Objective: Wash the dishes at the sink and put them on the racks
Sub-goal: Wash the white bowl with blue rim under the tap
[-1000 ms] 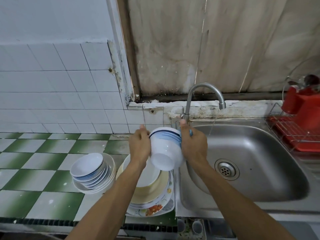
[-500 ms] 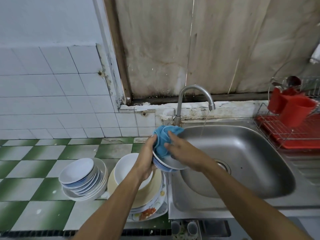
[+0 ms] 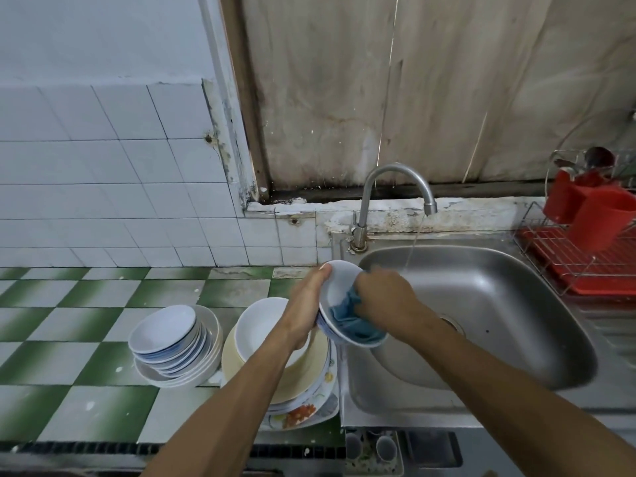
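Bowl (image 3: 339,287) tilts in your left hand (image 3: 306,311), which grips its rim; your right hand (image 3: 385,297) clutches the cloth (image 3: 347,320) inside; hard scrubbing could slip it onto the plates (image 3: 311,370).

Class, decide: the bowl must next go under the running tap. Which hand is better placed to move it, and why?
Probably the left. The left hand grips the bowl by its rim, while the right hand holds the blue cloth inside it. The stream falls close by.
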